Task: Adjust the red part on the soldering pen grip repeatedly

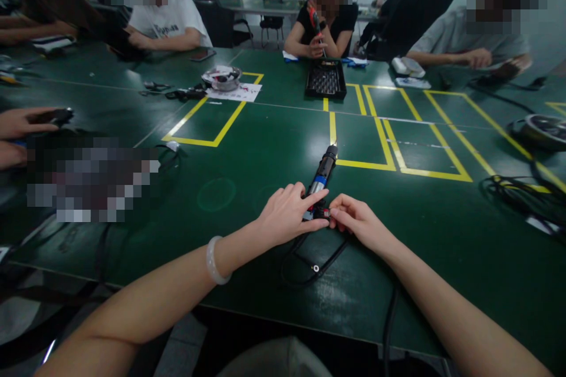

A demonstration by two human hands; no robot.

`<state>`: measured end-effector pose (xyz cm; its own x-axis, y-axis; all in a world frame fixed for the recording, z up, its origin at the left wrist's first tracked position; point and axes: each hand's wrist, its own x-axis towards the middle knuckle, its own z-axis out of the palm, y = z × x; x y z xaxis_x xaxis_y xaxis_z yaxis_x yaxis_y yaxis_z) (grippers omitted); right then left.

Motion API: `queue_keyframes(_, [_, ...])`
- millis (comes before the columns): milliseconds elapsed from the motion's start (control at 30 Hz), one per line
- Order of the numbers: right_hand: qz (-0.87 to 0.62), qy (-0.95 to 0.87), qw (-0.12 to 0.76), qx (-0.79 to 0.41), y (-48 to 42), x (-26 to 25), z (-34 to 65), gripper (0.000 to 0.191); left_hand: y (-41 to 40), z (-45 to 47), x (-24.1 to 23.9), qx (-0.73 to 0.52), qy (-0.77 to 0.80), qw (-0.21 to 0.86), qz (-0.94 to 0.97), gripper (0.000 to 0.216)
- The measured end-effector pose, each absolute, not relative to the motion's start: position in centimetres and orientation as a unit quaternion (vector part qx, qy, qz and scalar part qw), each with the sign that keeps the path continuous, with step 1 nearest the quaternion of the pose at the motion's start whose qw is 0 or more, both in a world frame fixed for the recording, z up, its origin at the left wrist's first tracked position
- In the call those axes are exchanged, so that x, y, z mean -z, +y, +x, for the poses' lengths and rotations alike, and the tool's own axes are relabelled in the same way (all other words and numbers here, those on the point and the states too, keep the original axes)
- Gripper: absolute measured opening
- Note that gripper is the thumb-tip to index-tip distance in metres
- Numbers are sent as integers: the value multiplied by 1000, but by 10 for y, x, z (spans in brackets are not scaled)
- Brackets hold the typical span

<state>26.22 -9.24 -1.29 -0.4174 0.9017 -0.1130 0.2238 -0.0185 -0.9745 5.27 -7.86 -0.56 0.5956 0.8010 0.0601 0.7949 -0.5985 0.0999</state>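
A slim handheld power tool, black with a blue band and a bare silvery section, lies on the green table with its narrow tip pointing away from me. My left hand holds its rear end, index finger and thumb spread along either side. At that end a small red and black part shows between my hands. The fingertips of my right hand are pinched against it; what exactly they grip is hidden. A black cord loops on the table below my hands, with a small pale ring beside it.
Beyond the tool stands a black tray of small parts. A clear bowl sits on paper at the back left. Yellow tape marks rectangles. Coiled black cable lies right. Co-workers sit around the table; one person's hands are at the left.
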Motion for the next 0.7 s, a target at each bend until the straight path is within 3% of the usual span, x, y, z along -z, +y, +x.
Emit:
queue_keyframes(300, [-407, -666, 333, -529, -92, 22, 266, 17, -81, 55, 9, -19, 464, 14, 886, 77])
queue_keyframes(700, [-379, -761, 295, -436, -93, 22, 267, 2, -80, 56, 7, -15, 467, 26, 884, 78])
